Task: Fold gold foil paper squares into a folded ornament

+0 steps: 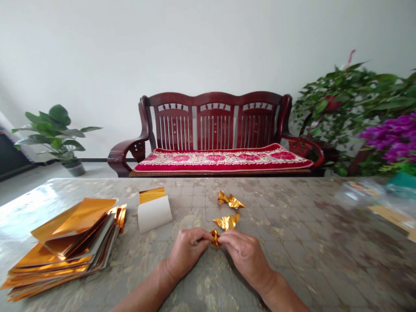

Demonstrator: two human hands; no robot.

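Note:
A small crumpled piece of gold foil paper [215, 238] is pinched between my two hands just above the tabletop. My left hand [190, 251] grips its left side with thumb and fingertips pressed together. On the other side, my right hand [245, 255] pinches the right side the same way. The fingertips cover much of the piece. Right behind it is a pointed, folded gold foil piece [227, 222]; whether it joins the held one I cannot tell. Farther back lies a twisted gold foil piece [230, 199], narrow in its middle.
A thick stack of gold foil sheets [81, 221] lies at the left. A curled sheet with a pale back [155, 213] sits nearer the middle. Plastic packets [364, 190] are at the right of the patterned table [308, 225]. Beyond stands a wooden bench [214, 125].

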